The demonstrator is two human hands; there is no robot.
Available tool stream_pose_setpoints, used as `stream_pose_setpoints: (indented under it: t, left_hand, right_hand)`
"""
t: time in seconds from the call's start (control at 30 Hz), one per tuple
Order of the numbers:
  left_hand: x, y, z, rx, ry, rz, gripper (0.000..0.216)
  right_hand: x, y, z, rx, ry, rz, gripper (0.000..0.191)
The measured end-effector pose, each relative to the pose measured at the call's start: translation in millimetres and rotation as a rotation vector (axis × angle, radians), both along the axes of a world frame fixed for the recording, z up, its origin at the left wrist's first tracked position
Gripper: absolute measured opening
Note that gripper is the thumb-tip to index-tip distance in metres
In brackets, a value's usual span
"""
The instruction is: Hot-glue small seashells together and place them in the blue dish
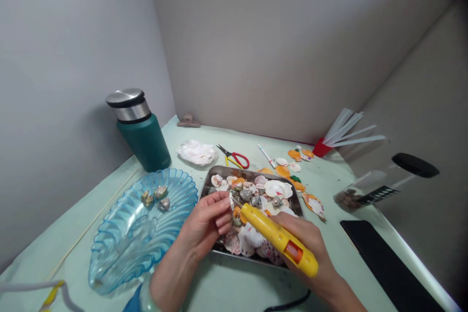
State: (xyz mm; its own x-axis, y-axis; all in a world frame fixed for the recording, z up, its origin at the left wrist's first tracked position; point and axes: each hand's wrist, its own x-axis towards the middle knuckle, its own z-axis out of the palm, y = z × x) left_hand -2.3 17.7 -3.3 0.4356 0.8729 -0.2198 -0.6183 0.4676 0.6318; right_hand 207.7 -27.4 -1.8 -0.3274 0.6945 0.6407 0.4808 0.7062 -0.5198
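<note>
My right hand (pixel 307 234) is closed around a yellow hot glue gun (pixel 272 229), its nozzle pointing up and left. My left hand (pixel 208 219) pinches a small whitish shell (pixel 231 201) seen nearly edge-on. The gun's tip is right at this shell; whether they touch I cannot tell. Beneath both hands lies a metal tray (pixel 212 171) full of mixed shells, scallops (pixel 276 189) and grey snail-like ones (pixel 245 195) among them. To the left, a clear blue shell-shaped dish (pixel 127 243) carries several small spiral shells (pixel 161 192).
Behind stand a green bottle (pixel 144 141), a white lumpy object (pixel 197 152), red-and-yellow-handled scissors (pixel 234 157) and a marker (pixel 266 156). Orange shells (pixel 313 204) lie right, near a red cup (pixel 321 147) of glue sticks (pixel 343 126), a jar (pixel 365 192) and a black phone-like slab (pixel 391 263).
</note>
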Motion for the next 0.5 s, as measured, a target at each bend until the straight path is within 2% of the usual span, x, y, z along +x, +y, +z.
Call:
stream_pose_setpoints:
  t: [0.5]
  left_hand:
    - [-1.1,-1.5,-0.3,0.018,-0.029,-0.046,0.015]
  right_hand:
    - [1.8,1.7,-6.2,-0.067,0.022,0.051,0.034]
